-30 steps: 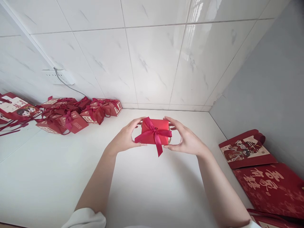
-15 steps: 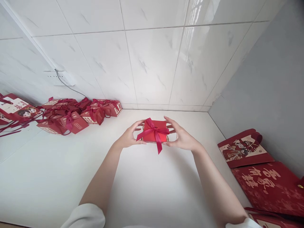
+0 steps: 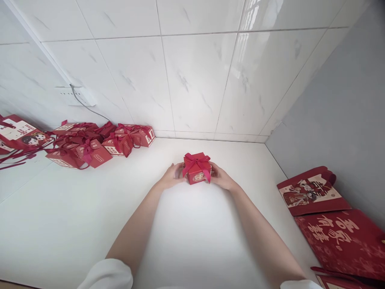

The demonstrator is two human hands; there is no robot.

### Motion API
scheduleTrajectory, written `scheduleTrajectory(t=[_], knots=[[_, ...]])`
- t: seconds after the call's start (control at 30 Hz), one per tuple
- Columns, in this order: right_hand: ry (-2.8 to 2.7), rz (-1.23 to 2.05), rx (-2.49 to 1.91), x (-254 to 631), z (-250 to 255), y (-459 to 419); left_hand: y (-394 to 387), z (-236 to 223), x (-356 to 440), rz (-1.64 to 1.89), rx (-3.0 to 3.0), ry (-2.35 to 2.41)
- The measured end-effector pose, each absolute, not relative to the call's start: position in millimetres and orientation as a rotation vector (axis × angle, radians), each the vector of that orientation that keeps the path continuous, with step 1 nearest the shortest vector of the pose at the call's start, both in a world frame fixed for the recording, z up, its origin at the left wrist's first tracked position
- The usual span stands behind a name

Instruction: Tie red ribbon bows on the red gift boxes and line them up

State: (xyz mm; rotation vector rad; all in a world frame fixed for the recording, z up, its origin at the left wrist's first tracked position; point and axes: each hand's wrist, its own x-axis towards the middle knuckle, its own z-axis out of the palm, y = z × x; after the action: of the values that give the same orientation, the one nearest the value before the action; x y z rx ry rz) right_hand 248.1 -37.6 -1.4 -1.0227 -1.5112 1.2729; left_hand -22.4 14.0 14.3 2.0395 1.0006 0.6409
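A small red gift box (image 3: 198,176) with a crimson ribbon bow on its lid is between my two hands, near the back middle of the white table. Its front face, with a pale gold pattern, shows toward me. My left hand (image 3: 173,176) grips the box's left side, and my right hand (image 3: 221,176) grips its right side. Fingers of both hands are partly hidden behind the box. Whether its base touches the table I cannot tell for sure.
Several red ribboned boxes (image 3: 95,154) cluster at the back left of the white table (image 3: 90,212). A red printed bag (image 3: 33,136) lies farther left. Red gift bags (image 3: 339,237) lean along the grey right wall. A cable (image 3: 87,107) hangs from the wall socket.
The gift box has tipped so its patterned front now shows, where mostly its top showed before. Both hands have come lower and closer together with it.
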Motion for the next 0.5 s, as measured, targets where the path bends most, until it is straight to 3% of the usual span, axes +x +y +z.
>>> scheduleTrajectory(t=[0.3, 0.5], knots=[[-1.260, 1.012, -1.281, 215, -4, -41, 8, 27, -16, 0.562, 2.120, 0.984], [-1.187, 0.947, -1.294, 200, -3, -46, 3, 18, 1, 0.814, 1.926, 1.264]])
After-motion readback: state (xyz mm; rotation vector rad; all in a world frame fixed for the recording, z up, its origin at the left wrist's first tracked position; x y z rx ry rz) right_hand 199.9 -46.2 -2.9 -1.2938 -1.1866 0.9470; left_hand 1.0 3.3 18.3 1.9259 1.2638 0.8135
